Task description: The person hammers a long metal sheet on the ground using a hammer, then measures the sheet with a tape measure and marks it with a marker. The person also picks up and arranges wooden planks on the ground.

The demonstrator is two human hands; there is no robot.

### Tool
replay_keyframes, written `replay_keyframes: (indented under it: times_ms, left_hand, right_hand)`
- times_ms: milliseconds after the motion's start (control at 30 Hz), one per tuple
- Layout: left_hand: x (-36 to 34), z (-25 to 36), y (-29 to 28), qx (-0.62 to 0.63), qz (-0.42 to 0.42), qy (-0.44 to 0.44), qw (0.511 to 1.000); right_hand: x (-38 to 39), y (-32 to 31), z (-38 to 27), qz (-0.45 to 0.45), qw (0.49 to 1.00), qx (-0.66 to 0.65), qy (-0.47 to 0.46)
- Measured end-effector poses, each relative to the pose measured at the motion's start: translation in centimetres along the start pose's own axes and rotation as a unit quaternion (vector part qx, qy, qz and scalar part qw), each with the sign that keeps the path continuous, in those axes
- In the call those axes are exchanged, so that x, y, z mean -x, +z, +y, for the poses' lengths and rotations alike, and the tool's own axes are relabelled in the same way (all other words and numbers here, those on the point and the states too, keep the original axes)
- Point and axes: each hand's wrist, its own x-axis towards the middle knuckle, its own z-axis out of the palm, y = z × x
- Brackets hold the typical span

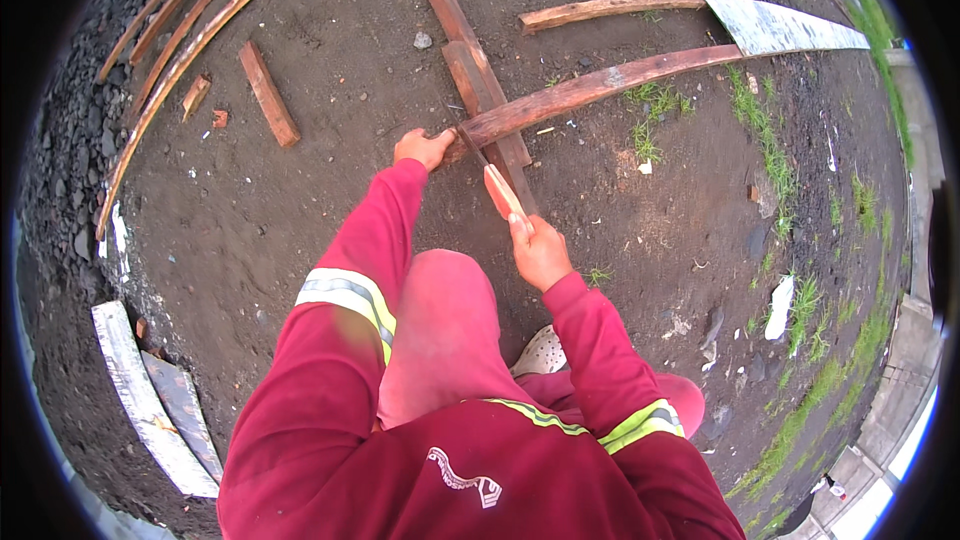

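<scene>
A long reddish wooden beam point(600, 85) lies across another timber point(462, 20) on the ground, with a shorter wood piece point(462, 75) beside that timber. My left hand point(425, 148) grips the beam's near left end, thumb along the wood. In my right hand point(541, 252) is the orange handle of a hand saw point(503, 192), fingers closed round it. Its dark, narrow blade crosses the beam just right of my left hand. How deep the blade sits in the wood, I cannot tell.
A short wood block point(269, 95) lies at the left, near several long timbers point(215, 25). Whitish boards point(150, 400) lie at lower left. A whitish panel point(785, 25) touches the beam's far right end, near another timber point(610, 10). Grass tufts point(770, 155) grow at right.
</scene>
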Motion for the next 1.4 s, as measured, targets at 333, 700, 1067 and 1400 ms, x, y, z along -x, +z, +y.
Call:
replay_keyframes:
  times_ms: [333, 700, 1067, 1400]
  left_hand:
    - [0.4, 1.3, 0.5, 0.094, 0.094, -0.146, 0.98]
    - [1.4, 2.1, -0.1, 0.116, 0.114, -0.142, 0.976]
    - [1.3, 1.9, -0.1, 0.113, 0.104, -0.136, 0.979]
    - [0.7, 1.6, 0.6, 0.093, 0.132, -0.137, 0.977]
  right_hand:
    - [1.4, 0.1, 1.5, 0.01, 0.993, -0.026, -0.114]
    - [1.7, -1.0, 1.2, 0.024, 0.999, 0.015, -0.03]
    - [6.3, -1.7, 1.4, 0.021, 0.999, 0.015, -0.043]
    - [0.3, 0.5, -0.7, 0.008, 0.998, 0.025, -0.062]
